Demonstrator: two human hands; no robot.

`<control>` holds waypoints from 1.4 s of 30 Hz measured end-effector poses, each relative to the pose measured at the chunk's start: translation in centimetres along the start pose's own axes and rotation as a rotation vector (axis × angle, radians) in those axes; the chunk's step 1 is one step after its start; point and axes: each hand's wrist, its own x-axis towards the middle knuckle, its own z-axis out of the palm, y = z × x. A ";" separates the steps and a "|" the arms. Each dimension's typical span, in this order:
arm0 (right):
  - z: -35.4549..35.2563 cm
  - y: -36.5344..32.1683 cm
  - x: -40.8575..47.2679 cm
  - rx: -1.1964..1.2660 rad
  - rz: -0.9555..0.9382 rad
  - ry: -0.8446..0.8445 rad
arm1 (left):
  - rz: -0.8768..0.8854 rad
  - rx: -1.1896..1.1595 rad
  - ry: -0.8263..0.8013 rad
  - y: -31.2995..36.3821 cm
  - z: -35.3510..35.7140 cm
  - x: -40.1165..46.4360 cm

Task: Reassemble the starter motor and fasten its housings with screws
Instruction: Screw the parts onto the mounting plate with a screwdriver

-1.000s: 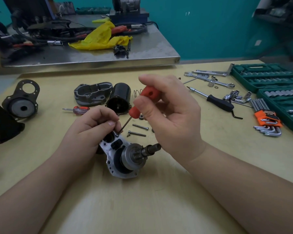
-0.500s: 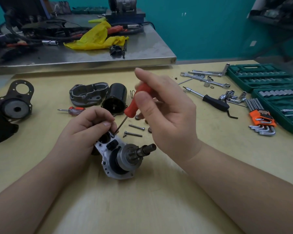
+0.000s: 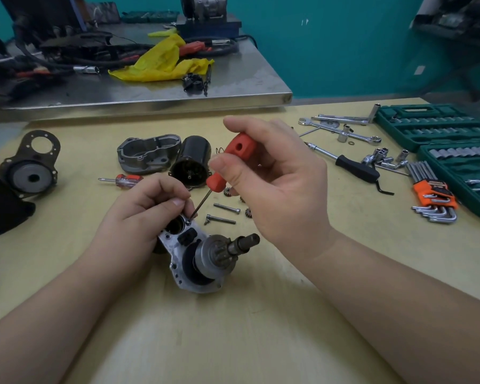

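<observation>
Silver aluminium starter motor housing (image 3: 190, 256) lying on the yellowish wooden table (image 3: 233, 328), near centre, with its pinion shaft (image 3: 240, 243) pointing right. Left hand (image 3: 142, 214) curling over the housing's upper left end, gripping it, fingertips bunching beside a small screw (image 3: 188, 222) sitting in a hole at the top edge. Right hand (image 3: 272, 184) hovering above and to the right, thumb and fingers pinching the red handle of a screwdriver (image 3: 227, 164), thin shaft slanting down-left with its tip meeting that screw.

Resting just right of the housing: two loose long bolts (image 3: 223, 213), side by side, and three small gears (image 3: 227, 192) partly hidden behind the right hand. Sitting behind: a grey cast cover (image 3: 147, 153), a black cylindrical motor body (image 3: 190, 162) on its side, a small spring (image 3: 219, 149), and a second, small screwdriver (image 3: 122, 180) with a clear red handle. Lying at far left: a round end plate (image 3: 31, 167) with a gasket.

Spreading across the right side: a ratchet handle (image 3: 344, 162) with a black grip, two wrenches (image 3: 341, 128), several loose sockets (image 3: 383, 157), an orange holder of hex keys (image 3: 432, 195), and two green socket cases (image 3: 432, 126). Standing beyond: a steel bench (image 3: 233, 90) carrying a yellow cloth (image 3: 164, 62) and tangled cables.
</observation>
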 end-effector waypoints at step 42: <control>-0.4 0.1 -0.4 0.140 0.018 -0.141 | -0.057 0.031 0.209 0.2 0.2 -0.5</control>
